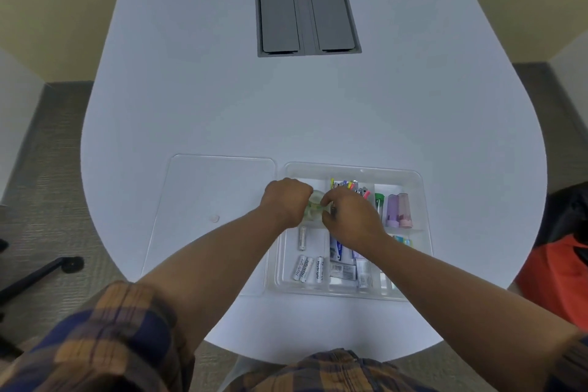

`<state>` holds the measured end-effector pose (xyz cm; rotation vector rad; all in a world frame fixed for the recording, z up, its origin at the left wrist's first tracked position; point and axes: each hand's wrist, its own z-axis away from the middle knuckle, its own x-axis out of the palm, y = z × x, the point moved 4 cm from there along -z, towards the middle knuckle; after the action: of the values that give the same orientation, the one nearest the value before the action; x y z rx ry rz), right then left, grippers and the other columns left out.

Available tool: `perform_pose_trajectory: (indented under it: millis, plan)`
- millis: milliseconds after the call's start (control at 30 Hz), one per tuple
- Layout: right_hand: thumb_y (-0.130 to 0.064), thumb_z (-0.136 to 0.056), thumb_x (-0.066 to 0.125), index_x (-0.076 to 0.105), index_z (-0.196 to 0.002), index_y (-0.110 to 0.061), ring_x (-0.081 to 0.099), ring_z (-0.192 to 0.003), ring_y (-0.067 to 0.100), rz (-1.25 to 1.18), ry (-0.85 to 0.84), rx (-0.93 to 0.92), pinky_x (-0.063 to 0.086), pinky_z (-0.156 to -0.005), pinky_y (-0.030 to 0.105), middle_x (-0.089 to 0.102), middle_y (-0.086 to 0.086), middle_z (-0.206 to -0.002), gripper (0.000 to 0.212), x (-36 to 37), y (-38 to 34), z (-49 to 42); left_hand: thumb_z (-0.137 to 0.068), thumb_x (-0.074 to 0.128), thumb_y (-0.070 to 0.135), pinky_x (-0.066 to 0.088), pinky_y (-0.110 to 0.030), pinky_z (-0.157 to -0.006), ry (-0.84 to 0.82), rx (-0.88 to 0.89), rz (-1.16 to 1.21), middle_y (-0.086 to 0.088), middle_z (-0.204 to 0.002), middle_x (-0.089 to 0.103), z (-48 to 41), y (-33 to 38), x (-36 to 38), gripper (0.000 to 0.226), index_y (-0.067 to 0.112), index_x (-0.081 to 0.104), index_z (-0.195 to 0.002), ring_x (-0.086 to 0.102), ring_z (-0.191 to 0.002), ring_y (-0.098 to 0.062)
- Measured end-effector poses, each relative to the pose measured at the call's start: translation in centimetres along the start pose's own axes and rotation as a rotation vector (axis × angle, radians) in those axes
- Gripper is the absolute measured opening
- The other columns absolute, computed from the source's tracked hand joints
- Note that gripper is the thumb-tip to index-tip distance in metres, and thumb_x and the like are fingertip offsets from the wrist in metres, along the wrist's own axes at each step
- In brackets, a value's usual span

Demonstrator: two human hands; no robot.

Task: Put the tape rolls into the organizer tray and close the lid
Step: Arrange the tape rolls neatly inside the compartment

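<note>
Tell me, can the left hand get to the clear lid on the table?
Probably yes. The lid lies flat just left of the tray, beside the left hand, with nothing on top. But that hand seems busy with the tape rolls, so it would likely have to let go first.

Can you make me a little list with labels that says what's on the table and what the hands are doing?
table: white table
tray: clear organizer tray, open, right of the lid
lid: clear lid, flat on the table
tape: tape rolls, between both hands in the tray's far left compartment
left hand: left hand on the tape
right hand: right hand on the tape
batteries: white batteries, near left compartment
</note>
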<state>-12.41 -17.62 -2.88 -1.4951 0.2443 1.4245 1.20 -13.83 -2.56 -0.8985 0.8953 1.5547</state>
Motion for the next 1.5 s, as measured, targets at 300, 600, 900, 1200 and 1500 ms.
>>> perform_pose_trajectory:
  millis: [300,600,900,1200,1500]
  plan:
    - [-0.019,-0.081,0.066,0.064,-0.113,-0.015,0.063,-0.099,0.023,0.112,0.043,-0.211,0.05,-0.079,0.032,0.065,0.003,-0.114,0.032,0.4,1.2,2.4,-0.08,0.057,-0.001,0.046,-0.033,-0.074,0.016,0.052,-0.048,-0.006,-0.112,0.063,-1.5,-0.2,-1.4,0.039,0.019,0.063,-0.113,0.063,-0.098,-0.028]
    - [-0.024,-0.088,0.056,0.061,-0.116,-0.017,0.064,-0.094,0.02,0.114,0.034,-0.24,0.05,-0.074,0.038,0.065,-0.001,-0.11,0.029,0.8,1.3,2.9,-0.085,0.061,0.021,0.047,-0.032,-0.074,0.116,-0.109,0.206,-0.003,-0.107,0.067,-2.5,-3.3,-3.3,0.026,0.021,0.064,-0.111,0.062,-0.096,-0.027]
    - [-0.025,-0.09,0.052,0.057,-0.122,-0.018,0.062,-0.1,0.021,0.089,-0.012,-0.213,0.051,-0.082,0.04,0.062,0.0,-0.116,0.033,0.9,1.5,3.1,-0.078,0.056,0.018,0.036,-0.03,-0.061,0.197,-0.214,0.179,-0.002,-0.077,0.05,-2.0,-2.3,-2.5,0.01,0.016,0.053,-0.088,0.046,-0.068,-0.025]
    - [-0.026,-0.09,0.051,0.056,-0.125,-0.019,0.062,-0.102,0.02,0.114,-0.038,-0.198,0.05,-0.084,0.041,0.061,-0.001,-0.12,0.036,0.9,1.5,3.2,-0.076,0.055,-0.005,0.037,-0.03,-0.056,0.2,-0.267,0.163,-0.005,-0.075,0.054,-2.2,-2.2,-1.2,0.026,0.016,0.043,-0.067,0.057,-0.071,-0.027]
    - [-0.029,-0.091,0.049,0.053,-0.127,-0.021,0.06,-0.104,0.019,0.137,-0.054,-0.176,0.049,-0.085,0.04,0.059,-0.003,-0.122,0.037,1.1,1.5,3.2,-0.082,0.06,0.029,0.038,-0.029,-0.069,0.12,0.062,0.27,0.003,-0.109,0.055,-1.4,-1.9,0.1,0.029,0.025,0.066,-0.11,0.061,-0.095,-0.023]
